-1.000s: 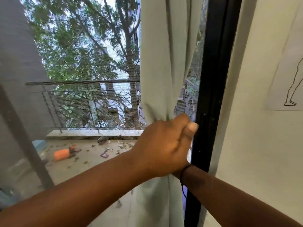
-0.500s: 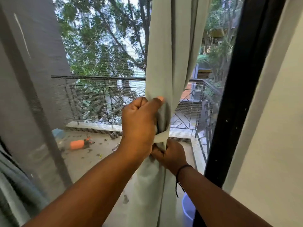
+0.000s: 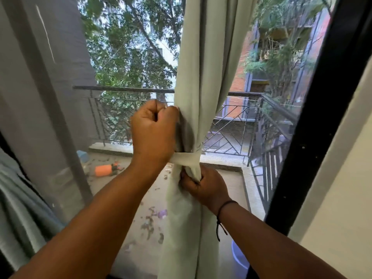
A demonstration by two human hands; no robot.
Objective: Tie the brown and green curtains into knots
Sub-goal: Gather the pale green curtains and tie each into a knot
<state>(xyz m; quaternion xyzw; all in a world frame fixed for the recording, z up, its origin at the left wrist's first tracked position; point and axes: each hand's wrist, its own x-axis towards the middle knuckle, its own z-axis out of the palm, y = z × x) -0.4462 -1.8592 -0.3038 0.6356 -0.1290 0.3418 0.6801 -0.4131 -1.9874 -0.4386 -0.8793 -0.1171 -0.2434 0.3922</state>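
Observation:
A pale green curtain hangs gathered in front of the window screen at the middle of the view. A strip of its cloth is wrapped across the bundle at about waist height, forming a band. My left hand is a fist clenched on the curtain's left edge just above the band. Below the band, my right hand grips the fabric that comes down out of the wrap. A second greenish cloth hangs at the far left edge. No brown curtain can be made out.
A black window frame runs diagonally on the right, with a cream wall beyond it. Behind the screen is a balcony with a metal railing, an orange object and litter on its floor. A blue tub sits low right.
My left hand has shifted left and up to grip the curtain's edge, my right hand has dropped lower, and a band of cloth now crosses the bundle. The view has swung right.

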